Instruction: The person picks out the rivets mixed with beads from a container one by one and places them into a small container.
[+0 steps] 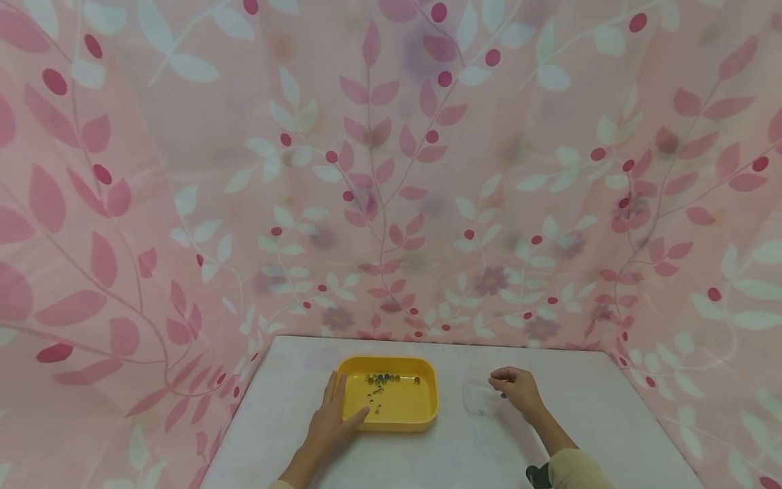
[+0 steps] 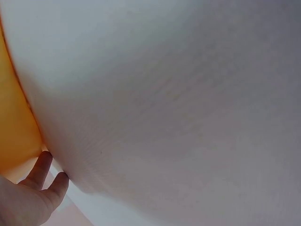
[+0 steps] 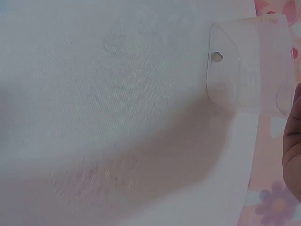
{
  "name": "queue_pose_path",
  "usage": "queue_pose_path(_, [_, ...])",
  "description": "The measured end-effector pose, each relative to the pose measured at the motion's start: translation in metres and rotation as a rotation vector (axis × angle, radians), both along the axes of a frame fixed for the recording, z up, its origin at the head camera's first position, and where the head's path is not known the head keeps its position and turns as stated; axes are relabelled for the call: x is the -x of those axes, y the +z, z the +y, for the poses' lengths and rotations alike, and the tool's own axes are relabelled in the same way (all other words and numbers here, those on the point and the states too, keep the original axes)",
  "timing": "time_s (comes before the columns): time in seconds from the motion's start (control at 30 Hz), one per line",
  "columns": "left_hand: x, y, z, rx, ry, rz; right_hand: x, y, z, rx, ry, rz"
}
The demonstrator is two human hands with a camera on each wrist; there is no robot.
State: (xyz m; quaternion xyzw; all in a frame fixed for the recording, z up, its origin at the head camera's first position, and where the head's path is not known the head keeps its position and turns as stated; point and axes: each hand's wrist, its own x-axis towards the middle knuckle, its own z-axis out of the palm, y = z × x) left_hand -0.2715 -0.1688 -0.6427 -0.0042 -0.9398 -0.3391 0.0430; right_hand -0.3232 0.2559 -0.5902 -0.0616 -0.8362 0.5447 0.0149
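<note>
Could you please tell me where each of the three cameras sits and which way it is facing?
Head: worn high, facing forward and down at the white table; both forearms, left hand on the yellow tray, right hand at the clear box.
Left wrist: close by the table, facing the tray's side; fingers show.
Right wrist: facing the table and clear box; a hand edge shows.
Shared: the head view shares the tray with the left wrist, the box with the right.

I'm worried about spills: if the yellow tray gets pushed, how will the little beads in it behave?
The beads look small and round, lying loose in the yellow tray, so they would probably roll and scatter. The raised rim should likely contain them. The left hand resting on the edge probably steadies it.
</note>
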Motion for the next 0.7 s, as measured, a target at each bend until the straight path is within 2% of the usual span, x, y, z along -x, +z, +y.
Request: queue_pose_path(0.7, [0.0006, 0.0017, 0.0006, -0.002, 0.007, -0.013, 0.0019, -0.0024, -0.0011, -0.034, -0.007, 0.003])
